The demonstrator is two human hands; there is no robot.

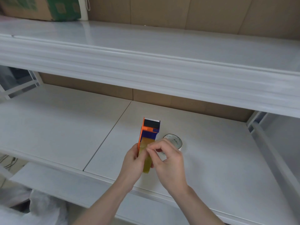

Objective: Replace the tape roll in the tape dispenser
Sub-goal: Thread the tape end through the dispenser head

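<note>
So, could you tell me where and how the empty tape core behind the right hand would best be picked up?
Take the core by its rim from above, one finger inside the hollow and the thumb outside. It seems to stand on end on the shelf with its opening up, and the right hand hides its near side.

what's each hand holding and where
The left hand grips the tape dispenser at its lower roll end. The right hand pinches the yellowish tape roll at its top edge.

Smooth orange and blue plastic is seen on the tape dispenser (150,130); glossy yellowish film on its tape roll (146,157).
</note>
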